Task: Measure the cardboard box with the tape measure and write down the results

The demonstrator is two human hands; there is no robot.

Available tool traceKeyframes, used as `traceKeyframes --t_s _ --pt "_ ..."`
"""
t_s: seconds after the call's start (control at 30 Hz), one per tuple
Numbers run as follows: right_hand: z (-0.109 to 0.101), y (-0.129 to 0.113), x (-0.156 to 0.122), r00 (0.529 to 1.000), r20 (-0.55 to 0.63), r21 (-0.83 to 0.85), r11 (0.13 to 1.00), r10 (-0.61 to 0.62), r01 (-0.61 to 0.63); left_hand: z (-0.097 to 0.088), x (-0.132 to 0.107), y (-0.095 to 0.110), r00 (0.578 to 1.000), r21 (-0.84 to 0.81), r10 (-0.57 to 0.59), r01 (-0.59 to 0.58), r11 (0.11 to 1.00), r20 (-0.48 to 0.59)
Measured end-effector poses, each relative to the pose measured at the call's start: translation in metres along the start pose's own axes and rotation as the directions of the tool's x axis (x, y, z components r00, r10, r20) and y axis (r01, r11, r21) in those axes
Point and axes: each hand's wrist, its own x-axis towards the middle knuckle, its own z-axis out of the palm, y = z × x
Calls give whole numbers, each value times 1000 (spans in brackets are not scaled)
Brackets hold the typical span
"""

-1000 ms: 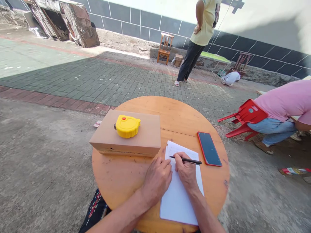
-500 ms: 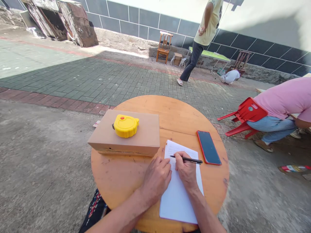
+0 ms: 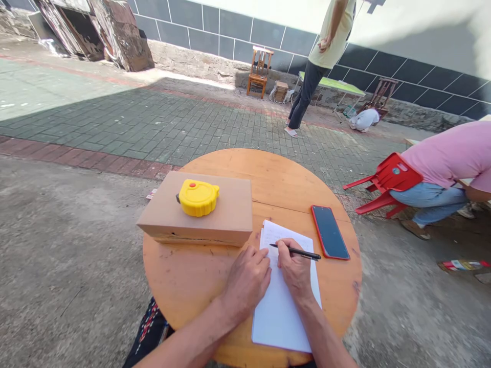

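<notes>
Between the fingers of my right hand [image 3: 294,268] is a slim black pen [image 3: 303,252], its tip close to the upper part of the white paper sheets [image 3: 282,317]. Small handwriting, too fine to read, runs along the top of the page. My left hand [image 3: 249,276] rests palm down at the paper's left edge, its fingers loosely bent and nothing in them. Just beyond it lies a brown cardboard box [image 3: 233,204], with a yellow tape measure [image 3: 198,198] on top. A red-edged phone [image 3: 330,232] lies to the right of the paper.
Everything sits on a round wooden table [image 3: 280,174]. To the right, a person in pink [image 3: 456,158] sits on a red plastic chair [image 3: 397,174]. Another person [image 3: 312,76] stands on the paving, near a wooden chair [image 3: 260,71] and a green folding table [image 3: 341,86].
Across the paving, the standing person has shifted slightly and now stands more upright. The pen and my right hand have moved a touch to the right; my left hand stays put.
</notes>
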Motion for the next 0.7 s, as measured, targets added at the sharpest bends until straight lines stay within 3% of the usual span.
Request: traceKeyframes --t_s 0.2,0.37,0.57,0.7 --pt "-1 1 1 999 38 -22 1000 -19 20 1 0 0 1000 0 6 -6 1000 -21" --pt "-2 1 2 998 49 24 999 31 -32 2 1 -1 1000 1 12 -12 1000 -27" --pt "-2 -5 2 999 34 -10 1000 -24 24 1 1 0 999 -3 14 -14 1000 -40" --pt "-3 -5 2 999 22 28 999 40 -41 1 1 0 999 -6 14 -14 1000 -31"
